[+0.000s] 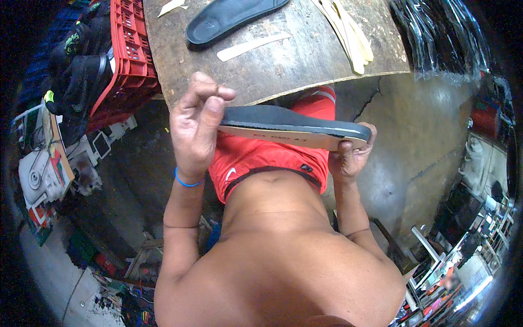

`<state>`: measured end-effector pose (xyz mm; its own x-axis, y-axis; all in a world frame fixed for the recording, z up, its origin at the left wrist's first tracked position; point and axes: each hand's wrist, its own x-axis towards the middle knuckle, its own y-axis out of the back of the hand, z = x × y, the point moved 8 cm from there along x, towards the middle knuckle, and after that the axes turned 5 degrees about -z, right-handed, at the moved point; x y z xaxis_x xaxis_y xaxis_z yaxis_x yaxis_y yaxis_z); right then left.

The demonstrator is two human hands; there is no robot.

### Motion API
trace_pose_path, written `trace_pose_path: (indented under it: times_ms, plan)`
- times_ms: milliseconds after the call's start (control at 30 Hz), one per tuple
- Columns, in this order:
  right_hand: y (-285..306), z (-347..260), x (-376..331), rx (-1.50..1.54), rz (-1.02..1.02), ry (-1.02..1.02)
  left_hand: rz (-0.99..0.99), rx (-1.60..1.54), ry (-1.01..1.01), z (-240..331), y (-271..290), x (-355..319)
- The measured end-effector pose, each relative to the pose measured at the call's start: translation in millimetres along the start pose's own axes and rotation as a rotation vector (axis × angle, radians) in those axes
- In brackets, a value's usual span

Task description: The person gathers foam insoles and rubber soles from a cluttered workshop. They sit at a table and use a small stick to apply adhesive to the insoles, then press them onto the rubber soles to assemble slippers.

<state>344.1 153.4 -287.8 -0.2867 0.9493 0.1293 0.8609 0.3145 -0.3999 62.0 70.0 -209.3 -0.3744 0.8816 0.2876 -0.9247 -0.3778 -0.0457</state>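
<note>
A shoe sole point(289, 126) is held crosswise above my lap, tilted on its edge. It has a thick black layer, a pale board on the side toward me with handwriting on it, and a whitish line along the seam. My right hand point(354, 152) grips its right end, thumb on the pale side and fingers behind. At the other end, my left hand point(199, 122) is raised with curled fingers, thumb close to the forefinger and beside the sole's tip. Whatever the left fingers pinch, if anything, is too small to make out.
On the wooden table point(310, 60) ahead lie a black footbed point(231, 22), a white strip point(253, 47) and long cream strips point(346, 38). Plastic-wrapped black items point(444, 41) overhang its right side. A red crate point(128, 49) with dark shoes stands left.
</note>
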Motion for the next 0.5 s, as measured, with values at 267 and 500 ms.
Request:
trace_pose_path:
  times_ms: [267,500]
  plan:
    - [-8,-11,11,-0.061,0.04,-0.012,-0.147,-0.572,-0.036,23,-36,4]
    - [-16,-25,4,-0.216,-0.038,0.152,-0.297,-0.315,-0.338,31,-85,17]
